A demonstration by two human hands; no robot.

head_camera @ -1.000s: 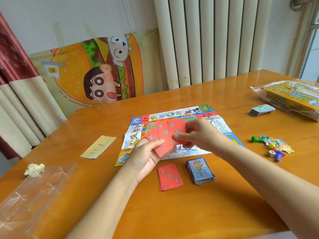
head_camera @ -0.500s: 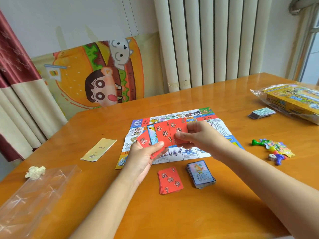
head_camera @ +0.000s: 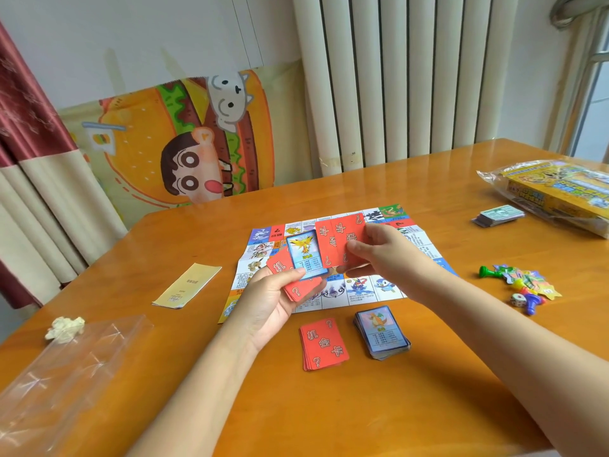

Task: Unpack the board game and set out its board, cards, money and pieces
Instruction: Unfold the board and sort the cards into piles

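Step in hand: sorting a mixed hand of cards by colour, judging from the two piles below.
Left hand: centre frame; fingers curl under a small stack of red question-mark cards, thumb pressing a blue-bordered picture card face up on top.
Right hand: just right of centre; thumb and fingers pinch a fan of red paper cards, lifted clear of the left-hand stack.
Sorted piles: red card pile and blue card pile sit side by side on the orange wooden table, just below the hands.
Board: colourful folded-paper game board lies flat under the hands, partly hidden.
Money: grey-green banknote stack, right of frame, near the bagged yellow game box.
Pieces: bright plastic pawns and die, right edge, well apart from the cards.
Technique: lay the fan on the red pile first, freeing the right hand; then slide the blue card off with the thumb onto the blue pile. Square each pile.
Risk: glossy cards may slip or stick in pairs; check each back.
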